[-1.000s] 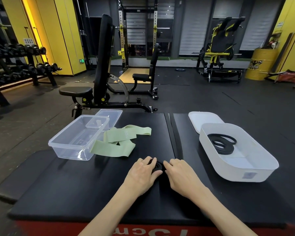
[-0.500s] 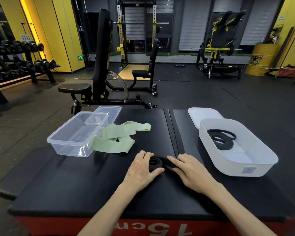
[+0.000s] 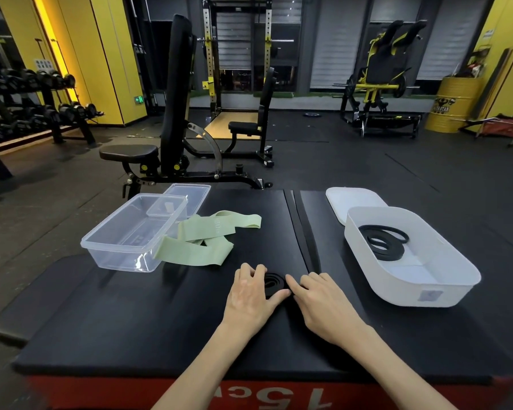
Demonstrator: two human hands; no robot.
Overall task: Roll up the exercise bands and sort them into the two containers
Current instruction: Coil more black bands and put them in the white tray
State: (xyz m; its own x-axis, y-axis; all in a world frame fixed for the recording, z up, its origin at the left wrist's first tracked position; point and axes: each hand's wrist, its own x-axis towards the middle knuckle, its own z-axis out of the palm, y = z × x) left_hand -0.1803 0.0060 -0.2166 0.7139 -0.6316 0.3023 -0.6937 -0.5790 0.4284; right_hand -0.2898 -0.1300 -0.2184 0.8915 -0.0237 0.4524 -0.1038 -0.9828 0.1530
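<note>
A black exercise band (image 3: 274, 283), wound into a flat coil, lies on the black padded platform (image 3: 131, 321). My left hand (image 3: 251, 294) curls around the coil's left side, thumb against its near edge. The fingertips of my right hand (image 3: 319, 300) press the coil's right edge. Light green bands (image 3: 202, 241) lie loose next to the clear plastic container (image 3: 125, 255) at the left. The white container (image 3: 427, 288) at the right holds a coiled black band (image 3: 382, 244).
A clear lid (image 3: 187, 193) lies behind the clear container and a white lid (image 3: 353, 199) behind the white one. A seam (image 3: 301, 232) splits the platform. Beyond stand a weight bench (image 3: 172, 119), a dumbbell rack (image 3: 27, 113) and a yellow drum (image 3: 453, 105).
The coil has stayed between both hands and looks wound tighter. My right hand's fingertips moved in against its right edge, and the view shifted slightly.
</note>
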